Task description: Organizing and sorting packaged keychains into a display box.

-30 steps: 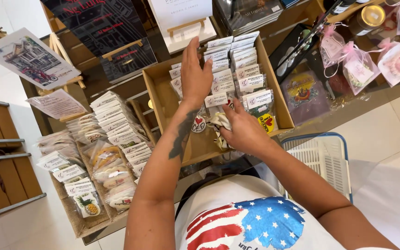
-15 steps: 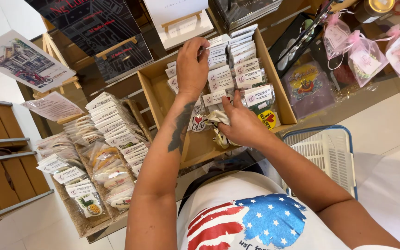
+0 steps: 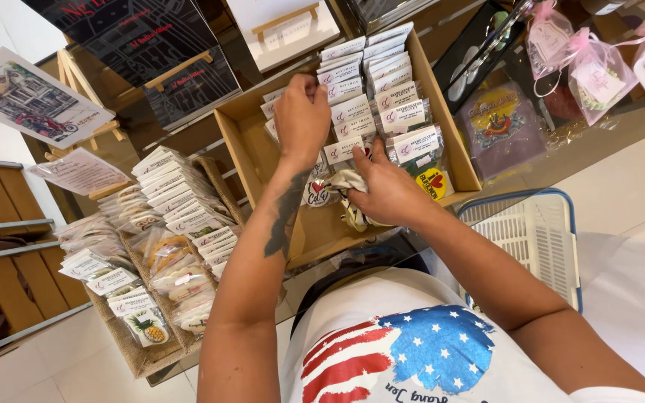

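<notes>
Left hand (image 3: 301, 116) reaches into the open cardboard box (image 3: 242, 142) at the back part of the tabletop, fingers pinched narrow on the top edges of the small packets (image 3: 352, 112) standing in rows inside it. Looks like it grips one or two header cards in the left row, but the knuckles cover the contact, so which packet exactly can't be told.

Right hand (image 3: 390, 190) sits at the front of the same box, fingers curled around a soft pale bundle (image 3: 352, 200), maybe cloth or a crumpled bag, held just beside the front packets.

Handling, as a judgement: packets are light, thin clear sleeves with stiff card tops; plastic is probably slippery, so take hold at the card header, not the film. Rows are packed tight and likely to fan or tip if one is pulled hard. The bundle is soft and floppy, any grip works.

Around: a second low woven tray (image 3: 132, 351) of similar packets toward the left front edge, a white basket with blue rim (image 3: 539, 239) at the right front edge, pink mesh gift bags (image 3: 599, 75) at the back right corner, picture cards on small easels (image 3: 31, 97) at the back left.

Hidden or unclear: box floor under the hands, packet contents mostly too small to tell, basket partly behind the right forearm, tabletop edges cut off on all sides.
</notes>
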